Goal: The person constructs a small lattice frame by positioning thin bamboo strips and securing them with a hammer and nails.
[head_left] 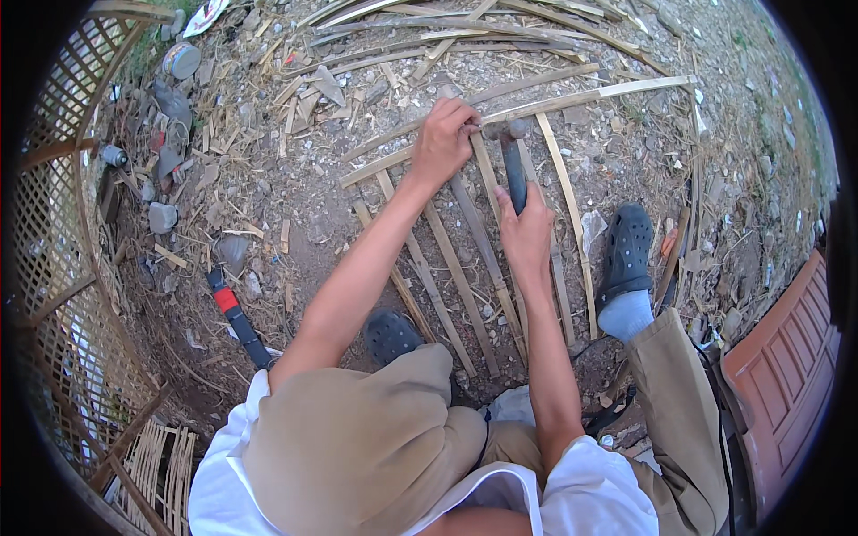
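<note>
My right hand (525,230) is wrapped round the handle of a hammer (514,170). The hammer's head lies close to the fingertips of my left hand (444,134), over a long crosswise wooden strip (617,91). My left fingers are pinched together at that strip; whatever is between them is too small to make out. Several narrow wooden slats (458,259) run from the strip back toward me, side by side on the ground. A second crosswise strip (536,82) lies just beyond the first.
More loose wooden strips (447,36) are heaped at the far side. A woven lattice panel (67,179) stands at the left, and a reddish-brown panel (782,375) at the right. A black strap with a red band (227,299), stones and wood scraps litter the dirt. My shoes (627,250) flank the slats.
</note>
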Demonstrator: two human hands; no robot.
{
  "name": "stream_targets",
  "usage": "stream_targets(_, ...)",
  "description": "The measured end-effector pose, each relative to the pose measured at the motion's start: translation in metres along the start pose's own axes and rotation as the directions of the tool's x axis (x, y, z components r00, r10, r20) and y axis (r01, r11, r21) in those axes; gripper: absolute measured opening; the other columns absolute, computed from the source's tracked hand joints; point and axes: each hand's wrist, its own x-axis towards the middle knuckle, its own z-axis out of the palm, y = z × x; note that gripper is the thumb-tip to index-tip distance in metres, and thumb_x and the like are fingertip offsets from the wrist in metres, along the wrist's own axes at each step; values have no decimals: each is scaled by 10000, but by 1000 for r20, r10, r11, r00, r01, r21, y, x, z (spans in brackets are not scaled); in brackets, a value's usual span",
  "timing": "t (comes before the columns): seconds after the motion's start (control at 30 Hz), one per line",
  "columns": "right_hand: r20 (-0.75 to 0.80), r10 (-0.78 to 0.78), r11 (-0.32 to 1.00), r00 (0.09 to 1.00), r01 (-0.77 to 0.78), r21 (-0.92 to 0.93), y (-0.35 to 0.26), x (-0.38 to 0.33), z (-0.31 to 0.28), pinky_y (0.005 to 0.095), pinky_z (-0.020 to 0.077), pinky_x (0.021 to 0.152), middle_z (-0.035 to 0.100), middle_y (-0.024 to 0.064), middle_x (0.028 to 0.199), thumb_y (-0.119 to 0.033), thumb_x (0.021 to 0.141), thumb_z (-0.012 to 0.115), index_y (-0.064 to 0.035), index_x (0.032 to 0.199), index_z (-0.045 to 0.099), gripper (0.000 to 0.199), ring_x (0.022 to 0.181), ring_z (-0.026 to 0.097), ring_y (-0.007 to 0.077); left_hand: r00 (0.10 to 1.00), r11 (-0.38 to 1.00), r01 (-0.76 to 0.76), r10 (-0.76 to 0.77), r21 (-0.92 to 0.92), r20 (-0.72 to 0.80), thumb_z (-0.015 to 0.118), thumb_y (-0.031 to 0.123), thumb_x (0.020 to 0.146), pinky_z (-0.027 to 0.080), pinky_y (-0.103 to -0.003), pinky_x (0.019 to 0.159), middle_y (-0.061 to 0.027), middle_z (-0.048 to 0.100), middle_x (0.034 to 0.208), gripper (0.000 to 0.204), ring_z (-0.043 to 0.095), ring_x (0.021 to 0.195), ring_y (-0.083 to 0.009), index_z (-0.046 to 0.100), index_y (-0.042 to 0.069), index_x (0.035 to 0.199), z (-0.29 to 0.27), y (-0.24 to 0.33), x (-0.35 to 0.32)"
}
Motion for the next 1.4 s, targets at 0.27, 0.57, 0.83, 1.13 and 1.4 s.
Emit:
stream_targets(0.27,-89,-263,961,961,269,63,2,-1,15,593,514,664,685,337,779,-230,1113,667,44,1084,571,292,751,698,564,994,994,108,-108,28,-18,739,-75,836,554,-470,833,-110,703,969,180,672,990,-362,739,40,974,-1,7,-1)
stream_targets(0.57,-103,-245,969,964,247,8,6,-4,18,609,474,606,659,318,730,-228,1138,626,32,1082,537,281,719,682,569,990,989,136,-134,54,-33,747,-65,847,556,-466,785,-120,715,987,198,718,927,-376,739,38,1015,0,6,-4)
stream_targets(0.83,-51,-215,975,975,217,40,-1,-8,14,606,469,592,650,317,709,-212,1135,626,30,1094,531,264,707,687,566,965,964,264,-263,-28,21,755,-24,854,565,-480,744,-113,715,953,160,738,879,-380,745,70,984,-2,5,-2)
stream_targets(1.13,-56,-239,971,969,238,-28,-1,-7,5,619,480,597,665,358,757,-218,1130,635,38,1104,540,274,738,691,584,963,958,270,-266,-93,53,769,-76,843,561,-421,751,-133,732,947,185,747,839,-324,769,12,1005,-3,3,1)
stream_targets(1.4,-55,-281,960,958,280,-21,-3,-8,1,626,481,606,668,362,765,-230,1127,645,46,1099,539,297,749,689,589,969,961,249,-245,-117,43,778,-97,830,556,-392,727,-134,747,935,197,737,802,-292,773,-18,1011,-4,-1,-6)
